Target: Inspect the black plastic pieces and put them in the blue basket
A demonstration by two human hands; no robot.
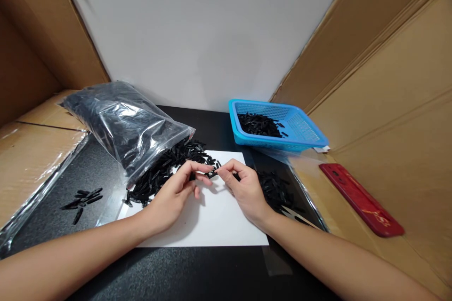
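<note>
From where I stand, the right hand [246, 190] pinches a slim black piece [212, 174] between thumb and forefinger, above the far part of the white sheet [208, 228] on the dark surface [148, 273]; the left hand [176, 187] is loosely curled just beside it, and whether it grips anything cannot be told. A heap of black pieces [151, 181] lies at the sheet's far left edge, against the clear plastic bag [123, 120]. A second heap [273, 188] lies right of the right hand, near the blue basket [278, 144], which contains similar pieces.
</note>
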